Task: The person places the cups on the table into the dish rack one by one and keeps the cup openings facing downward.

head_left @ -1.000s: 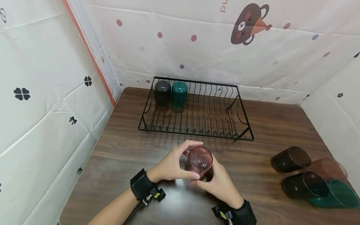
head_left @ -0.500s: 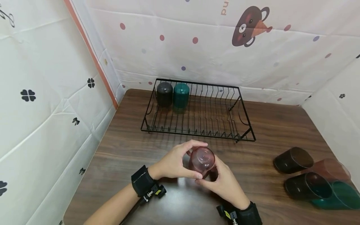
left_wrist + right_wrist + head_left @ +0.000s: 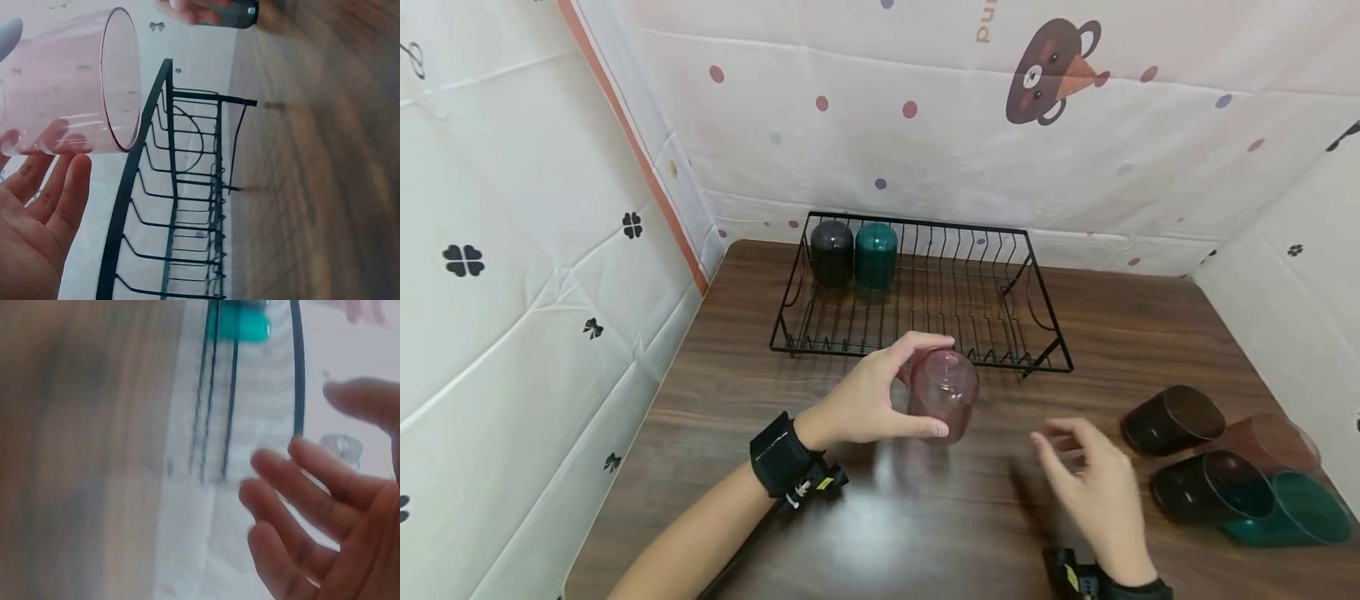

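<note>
Count: one pink cup (image 3: 943,392) held upside down in your left hand (image 3: 863,400), above the table (image 3: 737,392) just in front of the one black rack (image 3: 1030,321); two cups in the rack (image 3: 853,250); four cups lying at right (image 3: 1225,467). Half a second ago both hands held the pink cup; now your right hand (image 3: 1093,487) is off it, fingers loose, holding nothing.

Pink cup (image 3: 943,393), black rack (image 3: 917,293) — teal cup (image 3: 876,247), dark-brown wood-grain table (image 3: 850,517).
</note>
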The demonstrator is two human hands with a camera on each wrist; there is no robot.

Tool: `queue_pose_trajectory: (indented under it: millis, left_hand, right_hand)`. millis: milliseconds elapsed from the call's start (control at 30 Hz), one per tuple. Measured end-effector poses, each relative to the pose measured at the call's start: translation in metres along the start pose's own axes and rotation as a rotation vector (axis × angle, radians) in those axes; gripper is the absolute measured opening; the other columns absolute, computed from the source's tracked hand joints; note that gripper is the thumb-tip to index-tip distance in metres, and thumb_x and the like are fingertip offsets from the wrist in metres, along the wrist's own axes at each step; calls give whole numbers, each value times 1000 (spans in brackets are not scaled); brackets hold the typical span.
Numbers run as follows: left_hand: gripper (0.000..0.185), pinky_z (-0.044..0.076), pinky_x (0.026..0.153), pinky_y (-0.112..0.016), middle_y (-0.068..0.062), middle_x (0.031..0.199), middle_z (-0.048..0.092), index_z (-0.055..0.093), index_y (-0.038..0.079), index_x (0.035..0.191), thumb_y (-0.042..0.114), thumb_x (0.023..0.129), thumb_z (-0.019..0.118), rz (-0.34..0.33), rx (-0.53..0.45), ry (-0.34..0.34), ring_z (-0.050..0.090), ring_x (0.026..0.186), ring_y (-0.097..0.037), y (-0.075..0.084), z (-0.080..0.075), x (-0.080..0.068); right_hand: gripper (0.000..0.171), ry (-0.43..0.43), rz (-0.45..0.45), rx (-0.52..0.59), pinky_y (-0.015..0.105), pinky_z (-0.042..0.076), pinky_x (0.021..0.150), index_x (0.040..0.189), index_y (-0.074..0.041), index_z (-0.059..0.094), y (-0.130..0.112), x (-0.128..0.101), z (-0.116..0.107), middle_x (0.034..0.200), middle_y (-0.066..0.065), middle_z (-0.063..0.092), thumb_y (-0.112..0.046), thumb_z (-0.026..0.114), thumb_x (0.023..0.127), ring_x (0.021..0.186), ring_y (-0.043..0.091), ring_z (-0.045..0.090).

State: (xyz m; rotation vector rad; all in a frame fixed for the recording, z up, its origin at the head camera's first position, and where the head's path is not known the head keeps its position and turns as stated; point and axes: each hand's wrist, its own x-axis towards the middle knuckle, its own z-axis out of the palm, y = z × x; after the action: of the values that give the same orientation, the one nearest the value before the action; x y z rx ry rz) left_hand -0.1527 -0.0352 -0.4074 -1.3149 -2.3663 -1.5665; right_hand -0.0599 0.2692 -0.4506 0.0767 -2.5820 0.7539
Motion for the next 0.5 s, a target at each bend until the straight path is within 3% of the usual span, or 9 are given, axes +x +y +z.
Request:
queue_pose_trajectory:
  millis: [133,200,367,500]
  left_hand:
    - [90,58,89,-28,8,134,61,36,29,153,36,79,89,-21,30,17,60,116,-5,2,-6,10]
    - [91,58,89,-29,9,134,61,36,29,153,38,79,89,-38,52,37,60,117,-4,3,-8,15]
    - [88,57,91,-31,9,133,62,37,33,152,43,79,87,-90,112,90,60,116,-2,4,-17,30]
    - [84,56,92,-36,6,132,62,39,33,150,47,81,84,-141,167,138,61,116,-6,3,-25,41]
  right_hand:
    - [31,184,104,-200,44,49,70,111,-2,71,15,7,-25,102,20,70,-23,78,89,85,38,63]
    - [36,220,167,-272,59,44,78,114,2,70,22,12,-38,109,28,66,-23,76,90,95,45,57]
    - [44,190,281,-341,69,36,98,119,9,68,39,24,-58,120,38,59,-27,73,93,110,56,47]
    - [50,138,351,-363,72,32,99,126,8,65,48,30,-62,128,39,55,-31,70,94,113,60,42]
